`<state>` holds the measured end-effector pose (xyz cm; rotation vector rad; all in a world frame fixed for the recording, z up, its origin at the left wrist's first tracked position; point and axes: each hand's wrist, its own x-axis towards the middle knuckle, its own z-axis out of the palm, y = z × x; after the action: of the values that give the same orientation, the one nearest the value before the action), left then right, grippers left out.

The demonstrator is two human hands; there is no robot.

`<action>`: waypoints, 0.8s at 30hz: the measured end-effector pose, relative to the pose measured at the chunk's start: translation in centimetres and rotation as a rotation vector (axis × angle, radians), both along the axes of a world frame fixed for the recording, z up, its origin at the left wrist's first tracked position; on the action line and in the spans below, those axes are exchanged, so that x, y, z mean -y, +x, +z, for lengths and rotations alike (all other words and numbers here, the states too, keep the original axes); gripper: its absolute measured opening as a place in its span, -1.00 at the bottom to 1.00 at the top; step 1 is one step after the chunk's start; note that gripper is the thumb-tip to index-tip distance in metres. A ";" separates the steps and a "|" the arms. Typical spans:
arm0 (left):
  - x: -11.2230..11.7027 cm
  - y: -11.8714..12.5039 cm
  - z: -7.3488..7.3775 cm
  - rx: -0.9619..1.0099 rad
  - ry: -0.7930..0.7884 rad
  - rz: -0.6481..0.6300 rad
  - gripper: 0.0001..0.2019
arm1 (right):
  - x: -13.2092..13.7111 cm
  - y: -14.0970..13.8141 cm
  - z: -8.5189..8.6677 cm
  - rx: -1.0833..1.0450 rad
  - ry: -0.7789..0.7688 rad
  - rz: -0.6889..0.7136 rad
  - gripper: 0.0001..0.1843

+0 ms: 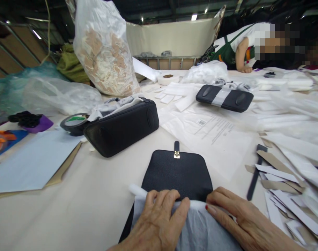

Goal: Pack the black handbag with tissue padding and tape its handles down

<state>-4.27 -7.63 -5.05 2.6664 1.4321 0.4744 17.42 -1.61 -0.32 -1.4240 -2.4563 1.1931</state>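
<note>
Bag: I saw the black bag [178, 172] lying flat on the tabletop [96, 195], near centre, its clasp [176, 154] at the far edge.
Wrap: a pale tissue sheet [200, 226] covered the bag's near end.
Left hand [155, 223]: fingers flat on the sheet's far edge, gripping nothing.
Right hand [239, 218]: fingers extended flat, touching the same edge.
Technique: I judged that even pressure from both hands would serve best, with the edge straight.

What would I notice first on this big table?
Right in front, the left hand and right hand press white paper over a flat black bag with a gold clasp. Behind it, to the left, another black bag lies on its side, and a huge clear sack of pale scraps towers at the back.
</note>
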 end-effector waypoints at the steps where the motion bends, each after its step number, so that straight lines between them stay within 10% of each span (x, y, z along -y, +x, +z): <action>1: 0.0 0.1 0.0 -0.006 -0.011 0.004 -0.49 | 0.0 0.0 0.0 0.010 0.005 0.008 -0.61; 9: -0.7 0.3 1.3 -0.072 -0.171 -0.038 -0.50 | -4.6 -2.1 1.7 0.017 0.095 -0.030 -0.58; 17: -1.2 0.4 3.1 -0.088 -0.293 -0.068 -0.49 | -11.0 -7.5 -0.5 0.310 0.351 -0.129 -0.54; 24: -0.2 -0.5 4.5 0.050 -0.397 -0.064 -0.09 | -12.0 -7.9 2.4 0.277 0.277 -0.103 -0.51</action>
<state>-4.80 -7.41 -0.54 2.3572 1.2662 0.2202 9.55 10.41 2.11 -1.6992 -2.5535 0.6403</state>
